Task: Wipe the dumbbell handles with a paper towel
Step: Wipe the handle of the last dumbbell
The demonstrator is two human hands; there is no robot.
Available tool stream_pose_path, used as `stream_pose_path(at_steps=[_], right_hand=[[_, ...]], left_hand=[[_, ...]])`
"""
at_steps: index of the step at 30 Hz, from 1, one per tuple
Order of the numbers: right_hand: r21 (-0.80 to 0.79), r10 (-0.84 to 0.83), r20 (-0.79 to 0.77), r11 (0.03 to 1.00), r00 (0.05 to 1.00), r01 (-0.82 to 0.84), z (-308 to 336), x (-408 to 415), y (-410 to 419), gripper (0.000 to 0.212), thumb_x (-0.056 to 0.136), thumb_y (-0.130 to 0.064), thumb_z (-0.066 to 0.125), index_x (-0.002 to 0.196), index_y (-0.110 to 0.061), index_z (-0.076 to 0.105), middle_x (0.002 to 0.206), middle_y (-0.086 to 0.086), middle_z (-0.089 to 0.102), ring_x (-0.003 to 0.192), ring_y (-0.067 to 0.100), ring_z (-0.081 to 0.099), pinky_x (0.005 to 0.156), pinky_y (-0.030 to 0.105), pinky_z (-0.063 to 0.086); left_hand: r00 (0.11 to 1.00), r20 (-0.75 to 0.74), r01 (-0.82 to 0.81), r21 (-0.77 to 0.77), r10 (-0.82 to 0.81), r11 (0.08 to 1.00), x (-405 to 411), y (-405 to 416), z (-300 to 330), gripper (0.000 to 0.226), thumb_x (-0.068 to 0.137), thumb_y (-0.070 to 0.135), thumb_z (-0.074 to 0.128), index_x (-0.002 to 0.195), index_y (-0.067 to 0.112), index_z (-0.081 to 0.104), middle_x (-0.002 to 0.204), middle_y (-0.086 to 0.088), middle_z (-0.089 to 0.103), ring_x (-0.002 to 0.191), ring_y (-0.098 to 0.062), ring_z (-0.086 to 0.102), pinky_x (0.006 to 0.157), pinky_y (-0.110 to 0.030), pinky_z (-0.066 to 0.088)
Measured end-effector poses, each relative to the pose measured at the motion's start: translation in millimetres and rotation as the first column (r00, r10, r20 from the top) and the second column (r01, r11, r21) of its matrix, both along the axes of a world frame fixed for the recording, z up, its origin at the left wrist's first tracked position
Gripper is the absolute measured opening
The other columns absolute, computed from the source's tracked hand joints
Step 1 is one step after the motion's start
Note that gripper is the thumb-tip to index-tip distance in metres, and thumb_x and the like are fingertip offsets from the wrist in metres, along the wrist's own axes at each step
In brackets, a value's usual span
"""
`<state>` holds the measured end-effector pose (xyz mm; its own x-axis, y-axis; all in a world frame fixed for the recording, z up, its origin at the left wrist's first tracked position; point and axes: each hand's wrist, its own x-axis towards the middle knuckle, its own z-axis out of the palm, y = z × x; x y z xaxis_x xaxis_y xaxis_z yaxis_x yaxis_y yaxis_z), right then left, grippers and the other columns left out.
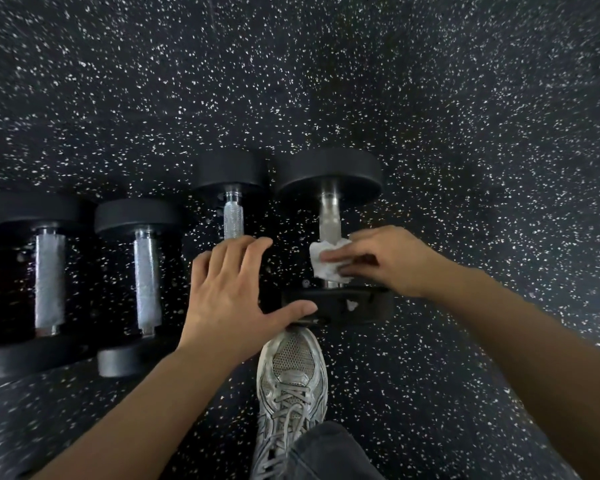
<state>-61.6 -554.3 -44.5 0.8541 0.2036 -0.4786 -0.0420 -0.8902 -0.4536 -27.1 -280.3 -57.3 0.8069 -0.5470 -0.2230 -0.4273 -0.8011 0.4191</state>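
Several black dumbbells with silver handles lie side by side on the speckled floor. My right hand [385,261] presses a crumpled white paper towel [321,261] around the lower part of the rightmost dumbbell's handle [329,220]. My left hand [229,289] is spread flat with fingers apart, covering the lower half of the neighbouring dumbbell [232,216], its thumb reaching the near weight head [340,306] of the rightmost one. Two more dumbbells [49,278] [146,278] lie to the left, untouched.
My grey laced sneaker [291,382] stands just below the rightmost dumbbell's near head, with a dark trouser leg [329,452] at the bottom edge. Black rubber flooring with white flecks [326,81] stretches in all directions.
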Motion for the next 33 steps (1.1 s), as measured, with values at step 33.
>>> stream_pose_path(at_steps=[33], right_hand=[[-0.070,0.022,0.501,0.997,0.865,0.016,361,21,200,0.032,0.097,-0.035,0.059,0.128,-0.043,0.065,0.085,-0.014,0.070,0.059,0.013,0.064,0.072,0.030,0.056]], left_hand=[[0.807,0.578,-0.091,-0.076,0.118,0.993,-4,194,338,0.093,0.086,0.087,0.037,0.150,0.021,0.044,0.149,-0.004,0.052,0.136,-0.028,0.049,0.114,-0.055,0.030]])
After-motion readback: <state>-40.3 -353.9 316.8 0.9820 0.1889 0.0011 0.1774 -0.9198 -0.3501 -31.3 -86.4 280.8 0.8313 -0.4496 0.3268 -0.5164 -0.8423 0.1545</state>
